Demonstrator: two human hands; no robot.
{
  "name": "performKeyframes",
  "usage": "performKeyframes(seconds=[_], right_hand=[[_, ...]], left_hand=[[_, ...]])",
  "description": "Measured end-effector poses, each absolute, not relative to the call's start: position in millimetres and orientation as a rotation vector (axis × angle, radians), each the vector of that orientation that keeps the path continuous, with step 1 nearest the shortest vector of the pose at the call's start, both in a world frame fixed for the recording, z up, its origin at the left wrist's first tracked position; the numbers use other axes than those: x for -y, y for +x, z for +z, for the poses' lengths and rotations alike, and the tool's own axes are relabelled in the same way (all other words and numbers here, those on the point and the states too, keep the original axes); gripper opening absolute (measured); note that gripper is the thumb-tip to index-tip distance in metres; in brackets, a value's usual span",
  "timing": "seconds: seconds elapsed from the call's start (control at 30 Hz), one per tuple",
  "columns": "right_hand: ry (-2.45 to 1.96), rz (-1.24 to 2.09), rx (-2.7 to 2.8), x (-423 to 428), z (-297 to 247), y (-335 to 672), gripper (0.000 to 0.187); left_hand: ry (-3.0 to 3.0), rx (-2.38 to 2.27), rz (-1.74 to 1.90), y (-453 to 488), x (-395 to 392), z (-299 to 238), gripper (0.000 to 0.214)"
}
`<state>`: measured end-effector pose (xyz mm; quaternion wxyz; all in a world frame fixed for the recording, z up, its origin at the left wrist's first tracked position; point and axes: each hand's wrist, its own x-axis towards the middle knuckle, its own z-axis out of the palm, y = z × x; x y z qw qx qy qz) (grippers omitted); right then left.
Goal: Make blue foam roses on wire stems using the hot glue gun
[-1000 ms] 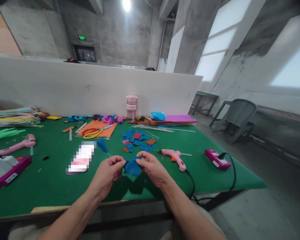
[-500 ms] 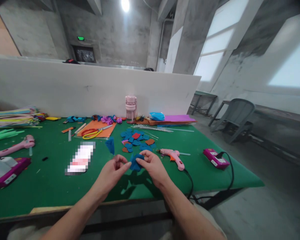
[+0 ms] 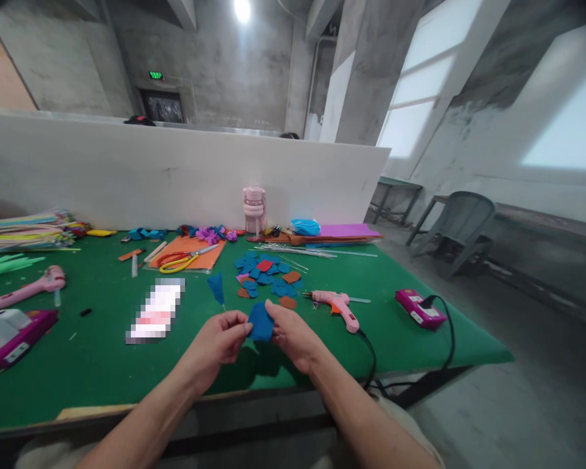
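Observation:
My left hand (image 3: 219, 344) pinches a thin wire stem topped by a small blue felt cone (image 3: 217, 287), and its fingertips also touch a blue felt piece (image 3: 261, 322). My right hand (image 3: 290, 336) grips that blue felt piece from the right, fingers closed on it. Both hands hover just above the green table (image 3: 102, 365) near its front edge. Beyond them lies a pile of blue, red and brown felt petals (image 3: 267, 275).
A pink glue gun (image 3: 336, 303) lies right of my hands, its cord running off the edge; a magenta box (image 3: 417, 307) sits further right. Scissors (image 3: 181, 258) rest on orange sheet. Another glue gun (image 3: 27, 290) and magenta box (image 3: 7, 329) are left. A white partition (image 3: 176, 172) backs the table.
The felt piece has been folded smaller and brought upright between both hands. The stem with the blue cone has shifted right, closer to the felt piece.

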<state>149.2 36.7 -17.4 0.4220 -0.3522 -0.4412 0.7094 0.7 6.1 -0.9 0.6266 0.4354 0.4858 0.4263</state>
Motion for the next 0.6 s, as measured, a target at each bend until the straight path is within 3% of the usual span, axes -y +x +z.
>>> performKeyframes(seconds=[0.07, 0.2, 0.37, 0.6], right_hand=[[-0.804, 1.843, 1.104, -34.2, -18.2, 147.8, 0.035], [-0.832, 1.632, 1.162, -36.2, -21.3, 148.4, 0.030], [-0.930, 1.542, 1.069, -46.4, -19.6, 157.2, 0.029], [-0.896, 1.541, 1.005, -48.8, -11.4, 164.3, 0.029]], left_hand=[[0.940, -1.090, 0.946, 0.0, -4.9, 1.0, 0.026], [1.080, -1.214, 0.821, -4.4, -7.2, -0.3, 0.027], [1.933, -1.772, 0.483, -13.1, -22.7, -11.4, 0.008], [2.004, -1.842, 0.418, -12.7, -34.3, -16.3, 0.009]])
